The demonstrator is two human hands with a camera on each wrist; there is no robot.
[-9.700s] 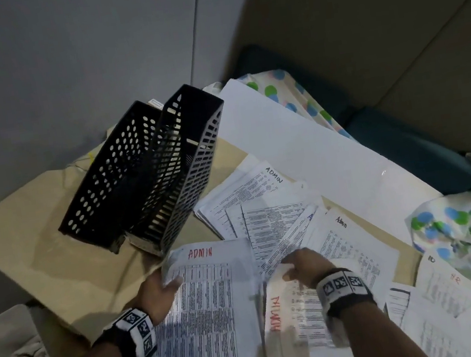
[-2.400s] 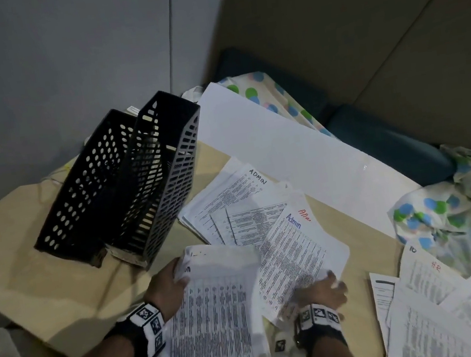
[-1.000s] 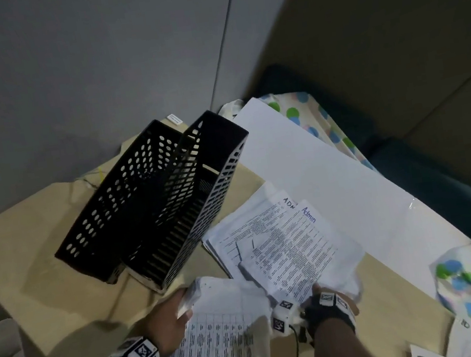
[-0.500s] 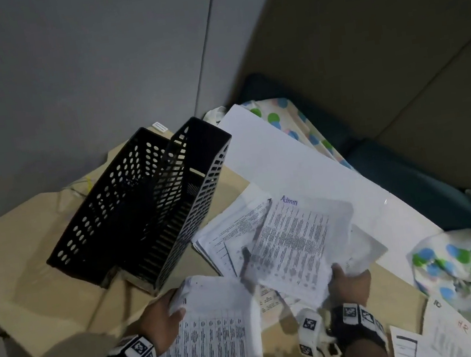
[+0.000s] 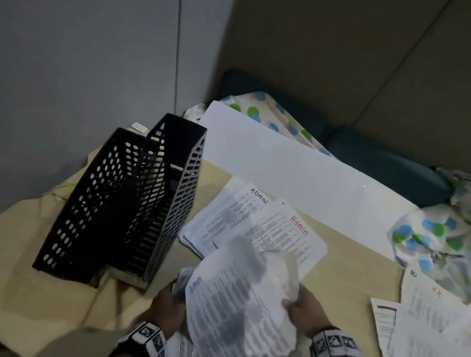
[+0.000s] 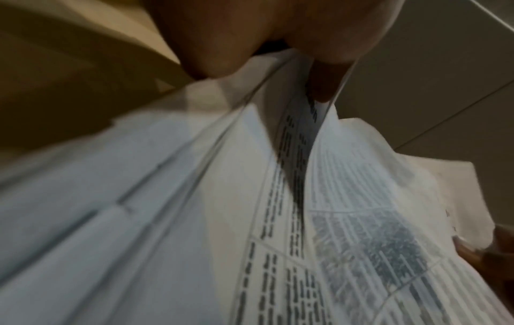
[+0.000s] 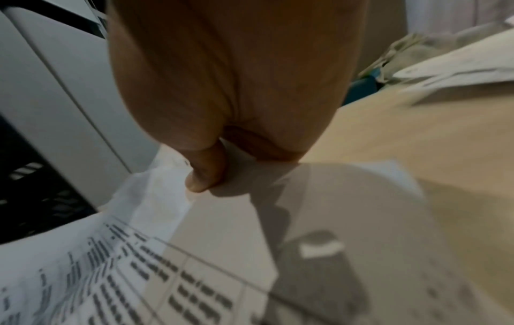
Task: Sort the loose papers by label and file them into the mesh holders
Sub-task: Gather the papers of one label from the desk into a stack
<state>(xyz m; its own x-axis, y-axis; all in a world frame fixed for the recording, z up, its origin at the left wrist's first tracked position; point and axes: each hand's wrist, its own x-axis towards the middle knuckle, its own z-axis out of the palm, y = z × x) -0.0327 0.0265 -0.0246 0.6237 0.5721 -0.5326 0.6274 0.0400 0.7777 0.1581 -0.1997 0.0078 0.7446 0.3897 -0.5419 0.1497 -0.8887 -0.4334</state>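
My left hand [image 5: 169, 301] grips a stack of printed papers [image 6: 194, 209] near its top edge, thumb and fingers pinching the sheets. My right hand [image 5: 299, 308] pinches the right edge of a blurred sheet marked "Admin" [image 5: 234, 305] and holds it over that stack. In the right wrist view its thumb [image 7: 205, 173] lies on the sheet [image 7: 155, 263]. Two black mesh holders [image 5: 129, 205] stand side by side on the tan table [image 5: 27, 298], just beyond my left hand. More sheets labelled "ADMIN" [image 5: 233, 212] and "Admin" [image 5: 284, 235] lie flat to the right of the holders.
A large blank white sheet [image 5: 281, 166] lies behind the papers. A spotted cloth [image 5: 424, 236] and dark blue cushion [image 5: 383, 163] sit at the right. Another pile of sheets, one marked "HR" [image 5: 432, 299], lies at the lower right. Grey wall behind.
My right hand has swung the "Admin" sheet left and down onto the stack in my left hand. A red-labelled "Admin" sheet now lies uncovered on the table pile.
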